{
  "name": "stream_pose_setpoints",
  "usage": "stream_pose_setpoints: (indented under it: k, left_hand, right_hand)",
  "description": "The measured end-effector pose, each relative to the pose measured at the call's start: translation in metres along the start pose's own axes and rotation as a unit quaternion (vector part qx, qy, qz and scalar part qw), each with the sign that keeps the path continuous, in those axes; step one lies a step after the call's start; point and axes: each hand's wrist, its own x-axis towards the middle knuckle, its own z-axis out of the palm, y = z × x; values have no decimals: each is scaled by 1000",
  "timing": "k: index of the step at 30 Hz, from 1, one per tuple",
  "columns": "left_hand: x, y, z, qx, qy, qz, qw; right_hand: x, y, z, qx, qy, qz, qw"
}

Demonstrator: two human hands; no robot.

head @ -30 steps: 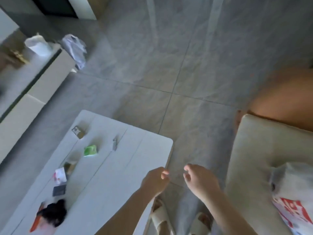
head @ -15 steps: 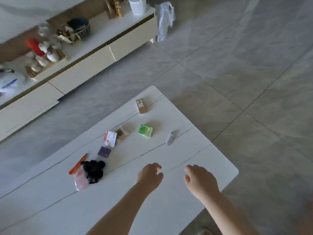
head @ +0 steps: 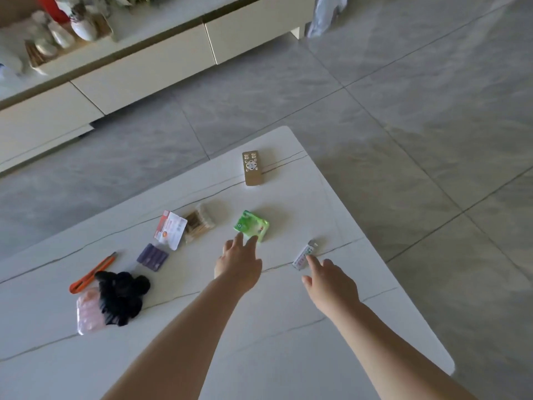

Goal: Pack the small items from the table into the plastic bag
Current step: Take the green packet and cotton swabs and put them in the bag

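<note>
Small items lie spread on the white table (head: 259,356). My left hand (head: 238,262) is open, its fingertips at the near edge of a green packet (head: 252,225). My right hand (head: 328,277) is open, with a fingertip touching a small white tube (head: 304,256). Further left lie a bundle of cotton swabs (head: 200,222), a red-and-white packet (head: 170,233), a purple pack (head: 153,257), an orange cutter (head: 92,272), a black bundle (head: 122,297) and a pink plastic bag (head: 88,313) partly under it. A gold remote (head: 252,168) sits at the far edge.
A low white cabinet (head: 144,73) runs along the wall beyond the table, with jars and ornaments (head: 66,27) on top. A white bag (head: 323,13) hangs at its right end. Grey tiled floor (head: 418,125) surrounds the table on the right.
The view has swung onto the table and closer. Both hands have reached forward, the left to the green packet, the right to the small white tube.
</note>
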Motion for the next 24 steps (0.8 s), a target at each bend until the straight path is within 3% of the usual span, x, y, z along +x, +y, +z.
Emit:
stream_pose_setpoints:
  k: [6, 17, 21, 24]
  left_hand:
    - [61, 1, 11, 5, 60, 3, 998]
    - [92, -19, 34, -52, 85, -39, 994]
    - [78, -36, 30, -177, 77, -136, 972]
    - [64, -68, 22, -291, 95, -180, 935]
  right_hand:
    - [62, -5, 18, -19, 49, 16, 998]
    - [78, -19, 51, -56, 88, -75, 992]
    - [74, -31, 45, -37, 26, -40, 998]
    - [70, -43, 42, -21, 37, -52, 998]
